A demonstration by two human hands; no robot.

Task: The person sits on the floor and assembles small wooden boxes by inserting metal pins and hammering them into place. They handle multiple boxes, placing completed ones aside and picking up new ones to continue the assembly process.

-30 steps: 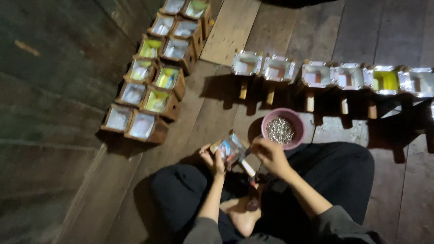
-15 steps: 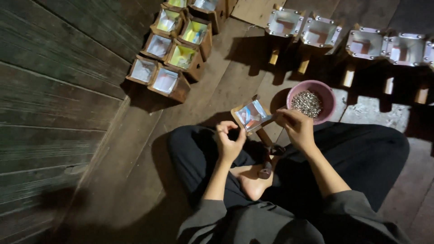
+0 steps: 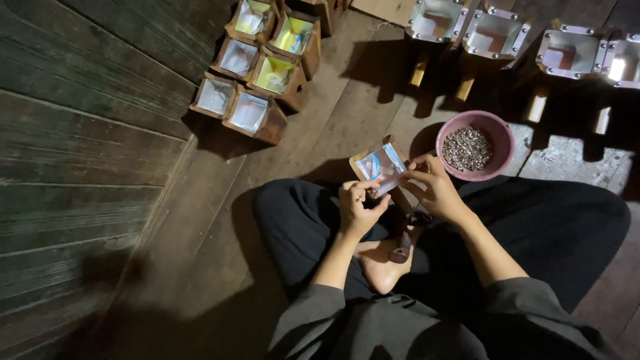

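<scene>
- The person sits cross-legged on the wooden floor (image 3: 200,220) in dark trousers, one bare foot (image 3: 381,267) tucked up in front, with a small dark tool (image 3: 402,248) lying against it.
- Left hand (image 3: 357,208): fingers curled around the near edge of a small square box (image 3: 380,167), holding it tilted above the lap.
- Right hand (image 3: 433,187): fingertips pinched on the box's right edge, so both hands grip it.
- The box has a wooden frame and pale, shiny lining with bluish and pink patches inside.
- Just beyond the right hand, a pink bowl (image 3: 495,127) stands on the floor, holding a heap of small grey metal pieces (image 3: 467,148).
- Farther left, a cluster of wooden boxes (image 3: 257,73) with white, bluish or yellow-green insides.
- Farthest, a row of metal-rimmed boxes (image 3: 500,33) raised on short wooden pegs.
</scene>
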